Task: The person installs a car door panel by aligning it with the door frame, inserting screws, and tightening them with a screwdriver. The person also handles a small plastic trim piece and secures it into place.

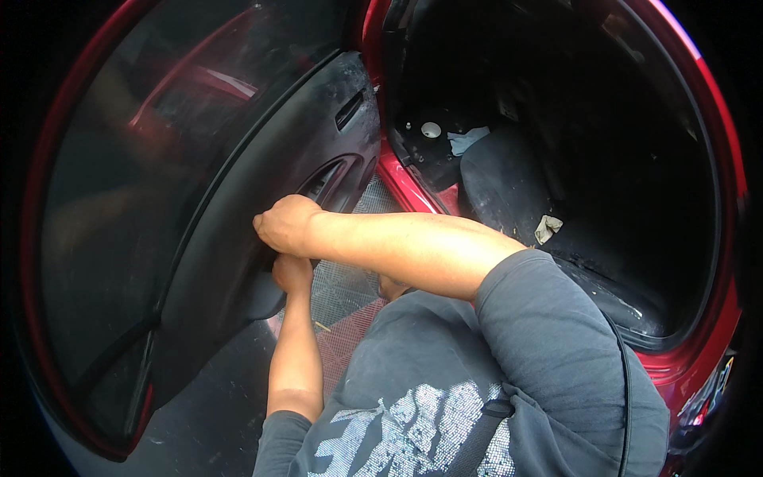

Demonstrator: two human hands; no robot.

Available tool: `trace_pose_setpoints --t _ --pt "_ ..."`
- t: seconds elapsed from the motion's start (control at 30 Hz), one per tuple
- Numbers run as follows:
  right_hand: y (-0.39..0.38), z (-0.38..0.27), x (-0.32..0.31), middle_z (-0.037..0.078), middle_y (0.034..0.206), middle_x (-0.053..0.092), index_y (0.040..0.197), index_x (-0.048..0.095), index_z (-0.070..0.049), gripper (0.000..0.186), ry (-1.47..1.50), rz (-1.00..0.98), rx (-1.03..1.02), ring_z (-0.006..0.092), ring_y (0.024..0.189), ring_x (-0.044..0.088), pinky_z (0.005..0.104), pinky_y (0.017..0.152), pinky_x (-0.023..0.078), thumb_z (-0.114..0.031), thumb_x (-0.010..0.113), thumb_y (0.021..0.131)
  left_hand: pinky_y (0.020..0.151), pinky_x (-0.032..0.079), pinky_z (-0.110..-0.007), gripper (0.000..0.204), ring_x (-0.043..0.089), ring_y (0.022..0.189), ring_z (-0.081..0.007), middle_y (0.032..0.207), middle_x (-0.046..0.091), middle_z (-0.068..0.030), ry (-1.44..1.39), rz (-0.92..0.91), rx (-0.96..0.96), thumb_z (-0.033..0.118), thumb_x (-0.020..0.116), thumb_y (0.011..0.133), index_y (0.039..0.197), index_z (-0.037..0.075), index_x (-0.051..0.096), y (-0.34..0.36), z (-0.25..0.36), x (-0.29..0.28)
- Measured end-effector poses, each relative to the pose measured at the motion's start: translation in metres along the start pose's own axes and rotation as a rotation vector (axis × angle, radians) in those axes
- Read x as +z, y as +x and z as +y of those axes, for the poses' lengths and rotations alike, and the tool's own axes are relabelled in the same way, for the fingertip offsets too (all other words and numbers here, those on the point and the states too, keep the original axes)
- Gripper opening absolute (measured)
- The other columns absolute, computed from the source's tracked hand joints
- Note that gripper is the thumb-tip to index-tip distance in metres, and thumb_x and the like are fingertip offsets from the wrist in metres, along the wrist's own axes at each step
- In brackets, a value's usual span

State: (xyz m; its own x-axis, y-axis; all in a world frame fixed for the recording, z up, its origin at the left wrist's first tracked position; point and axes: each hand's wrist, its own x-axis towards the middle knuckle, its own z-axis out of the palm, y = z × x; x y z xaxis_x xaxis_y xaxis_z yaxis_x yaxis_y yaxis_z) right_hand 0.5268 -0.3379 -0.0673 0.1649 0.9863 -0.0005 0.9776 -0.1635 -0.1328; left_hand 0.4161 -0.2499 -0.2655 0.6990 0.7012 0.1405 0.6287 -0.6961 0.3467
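Observation:
A car door stands open at the left, with a dark trim panel (230, 270) and a recessed handle area. My right hand (288, 225) is closed against the panel just below that recess, its arm reaching across from the lower right. My left hand (292, 274) is just beneath it, fingers curled at the lower part of the panel by the armrest. What either hand grips is hidden by the fingers.
The red door opening (405, 179) reveals a dark seat (501, 179), a pale crumpled scrap (548, 228), a light blue cloth (467, 140) and a small white round object (431, 129). A mesh-patterned floor (342, 294) shows below the door.

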Motion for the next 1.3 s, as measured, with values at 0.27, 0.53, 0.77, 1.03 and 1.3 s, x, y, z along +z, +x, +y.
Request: trace_pose_setpoints --t 0.27,0.53,0.77,1.03,1.3 --pt "-0.007 -0.017 0.017 0.007 0.099 0.074 0.096 0.073 -0.016 0.016 -0.048 0.235 0.097 0.0255 0.091 0.073 0.0399 0.078 0.057 -0.029 0.067 0.088 0.073 0.053 -0.055 0.034 0.071 0.085 -0.0429 0.085 0.073 -0.0237 -0.118 0.083 0.042 0.038 0.065 0.09 0.089 0.004 0.071 -0.003 0.015 -0.015" --pt "-0.005 -0.004 0.026 0.008 0.09 0.076 0.089 0.074 -0.013 0.015 0.069 0.124 0.059 0.0243 0.086 0.074 0.0385 0.073 0.058 -0.025 0.065 0.087 0.074 0.054 -0.056 0.037 0.071 0.084 -0.0439 0.084 0.072 -0.024 0.072 -0.056 -0.003 0.039 0.064 0.09 0.084 0.003 0.071 -0.004 0.01 -0.012" --pt "0.0 -0.01 0.016 0.008 0.096 0.078 0.095 0.079 -0.014 0.023 0.211 0.094 0.246 0.0253 0.093 0.075 0.0392 0.077 0.059 -0.032 0.064 0.092 0.08 0.054 -0.054 0.043 0.07 0.094 -0.0431 0.1 0.073 -0.0235 0.107 -0.068 0.074 0.047 0.067 0.085 0.1 0.007 0.073 -0.005 -0.004 -0.003" --pt "-0.018 0.002 0.031 0.008 0.099 0.077 0.11 0.072 -0.012 0.022 0.235 0.235 0.301 0.0234 0.094 0.076 0.0379 0.072 0.058 -0.018 0.057 0.095 0.085 0.052 -0.058 0.054 0.067 0.099 -0.0473 0.106 0.072 -0.024 0.226 -0.168 0.048 0.049 0.065 0.088 0.123 0.008 0.063 0.005 -0.007 0.002" --pt "-0.062 0.036 0.047 0.014 0.083 0.074 0.1 0.067 -0.007 0.022 0.36 0.385 0.318 0.029 0.08 0.075 0.0414 0.063 0.057 -0.02 0.067 0.083 0.089 0.049 -0.049 0.042 0.064 0.11 -0.0419 0.121 0.068 -0.0194 -0.093 0.02 0.033 0.038 0.065 0.092 0.12 0.007 0.065 -0.002 -0.001 0.007"
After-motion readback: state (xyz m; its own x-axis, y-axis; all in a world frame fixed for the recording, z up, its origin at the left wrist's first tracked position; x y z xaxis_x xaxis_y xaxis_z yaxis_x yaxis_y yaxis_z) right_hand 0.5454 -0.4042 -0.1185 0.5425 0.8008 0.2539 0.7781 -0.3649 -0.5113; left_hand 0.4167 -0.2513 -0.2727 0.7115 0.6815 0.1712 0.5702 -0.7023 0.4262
